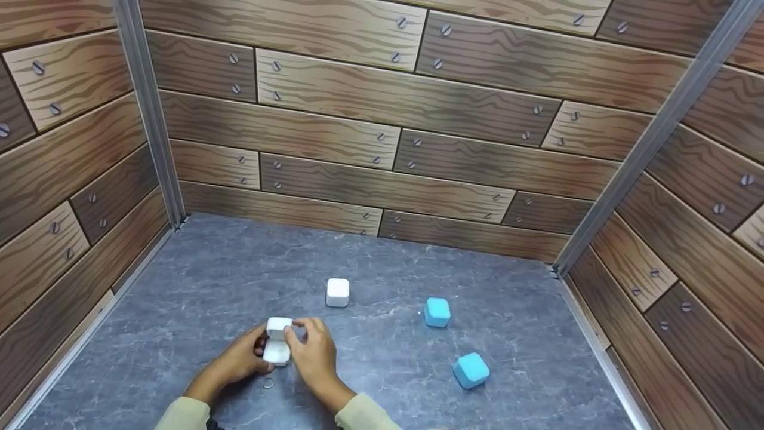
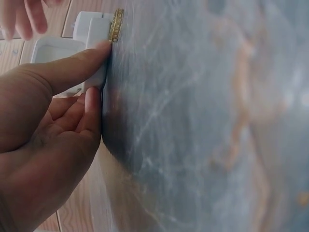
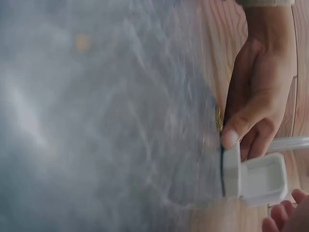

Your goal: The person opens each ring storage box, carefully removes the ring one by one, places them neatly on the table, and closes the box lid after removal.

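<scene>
In the head view my left hand (image 1: 242, 358) grips the base of a white ring box (image 1: 277, 353), whose lid stands raised. Thumb and curled fingers pinch that base low against the tabletop in the left wrist view. My right hand (image 1: 315, 352) is beside the lid (image 3: 264, 179), its fingers loosely bent. Both wrist views show a gap between those fingers and the lid; the right thumb is out of sight there. A gold-coloured ring (image 2: 116, 25) lies on the table close to the left thumb, just in front of the box.
Behind the hands stands a closed white box (image 1: 338, 292). Two light-blue boxes, one farther back (image 1: 437, 312) and one nearer (image 1: 471, 370), sit to the right. The grey marbled tabletop (image 1: 382, 370) is enclosed by wood-patterned walls (image 1: 334, 113) with metal corner posts.
</scene>
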Demonstrator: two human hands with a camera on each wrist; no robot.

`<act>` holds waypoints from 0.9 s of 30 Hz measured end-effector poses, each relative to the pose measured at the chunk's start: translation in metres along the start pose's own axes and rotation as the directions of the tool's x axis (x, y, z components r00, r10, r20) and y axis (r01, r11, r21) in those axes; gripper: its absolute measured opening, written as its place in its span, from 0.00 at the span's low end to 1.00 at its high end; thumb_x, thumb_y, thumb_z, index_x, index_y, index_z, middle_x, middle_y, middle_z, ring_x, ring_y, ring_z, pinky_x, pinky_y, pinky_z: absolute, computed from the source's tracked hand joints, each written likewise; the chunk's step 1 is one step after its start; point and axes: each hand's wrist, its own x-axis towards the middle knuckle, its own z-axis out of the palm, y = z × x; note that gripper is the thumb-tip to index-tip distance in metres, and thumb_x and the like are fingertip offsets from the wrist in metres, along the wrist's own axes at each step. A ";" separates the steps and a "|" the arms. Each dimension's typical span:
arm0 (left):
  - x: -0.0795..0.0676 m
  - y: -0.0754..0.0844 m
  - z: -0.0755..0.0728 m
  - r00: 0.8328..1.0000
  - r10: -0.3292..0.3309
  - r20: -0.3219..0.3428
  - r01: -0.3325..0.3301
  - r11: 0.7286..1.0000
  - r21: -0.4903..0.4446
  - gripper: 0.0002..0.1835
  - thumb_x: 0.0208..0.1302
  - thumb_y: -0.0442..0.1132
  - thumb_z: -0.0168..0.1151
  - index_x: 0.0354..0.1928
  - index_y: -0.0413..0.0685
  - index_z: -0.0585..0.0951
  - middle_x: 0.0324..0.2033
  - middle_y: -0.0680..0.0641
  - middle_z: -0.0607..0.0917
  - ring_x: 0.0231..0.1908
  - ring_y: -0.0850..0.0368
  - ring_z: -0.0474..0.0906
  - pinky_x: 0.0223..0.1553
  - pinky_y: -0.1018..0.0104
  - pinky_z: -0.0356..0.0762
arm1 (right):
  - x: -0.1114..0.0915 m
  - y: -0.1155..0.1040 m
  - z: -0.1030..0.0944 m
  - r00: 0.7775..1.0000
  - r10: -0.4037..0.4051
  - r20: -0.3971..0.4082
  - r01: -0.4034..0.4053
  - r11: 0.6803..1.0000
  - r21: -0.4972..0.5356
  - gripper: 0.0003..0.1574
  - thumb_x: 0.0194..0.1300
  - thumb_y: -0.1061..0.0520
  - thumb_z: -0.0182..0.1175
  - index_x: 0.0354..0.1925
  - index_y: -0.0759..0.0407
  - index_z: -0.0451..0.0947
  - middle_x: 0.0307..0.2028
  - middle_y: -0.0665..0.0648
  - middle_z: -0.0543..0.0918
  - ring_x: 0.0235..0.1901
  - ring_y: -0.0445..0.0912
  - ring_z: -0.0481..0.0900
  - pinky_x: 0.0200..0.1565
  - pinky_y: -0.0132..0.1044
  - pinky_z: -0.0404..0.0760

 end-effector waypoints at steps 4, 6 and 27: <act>0.001 0.000 -0.001 1.000 -0.020 -0.007 0.020 1.000 0.010 0.52 0.39 0.18 0.72 0.72 0.25 0.60 0.51 0.34 0.80 0.48 0.44 0.78 0.45 0.65 0.79 | 0.006 0.007 0.006 0.996 0.059 0.071 -0.066 0.992 0.104 0.19 0.66 0.45 0.66 0.47 0.56 0.83 0.46 0.52 0.82 0.44 0.50 0.80 0.46 0.36 0.78; 0.001 0.000 -0.001 0.999 -0.031 -0.010 0.032 0.999 0.014 0.52 0.39 0.19 0.72 0.72 0.25 0.59 0.51 0.33 0.80 0.49 0.44 0.78 0.46 0.63 0.80 | 0.008 0.011 0.007 0.986 0.114 0.125 -0.134 0.978 0.162 0.24 0.66 0.43 0.65 0.51 0.57 0.81 0.49 0.54 0.81 0.46 0.52 0.79 0.47 0.38 0.78; 0.001 0.003 0.003 0.998 -0.065 -0.018 0.066 0.998 0.018 0.51 0.39 0.18 0.72 0.71 0.26 0.61 0.52 0.32 0.80 0.50 0.44 0.79 0.48 0.57 0.81 | 0.010 0.018 0.023 0.917 0.264 0.300 -0.373 0.835 0.405 0.23 0.69 0.45 0.63 0.52 0.60 0.83 0.46 0.54 0.87 0.46 0.41 0.82 0.49 0.34 0.80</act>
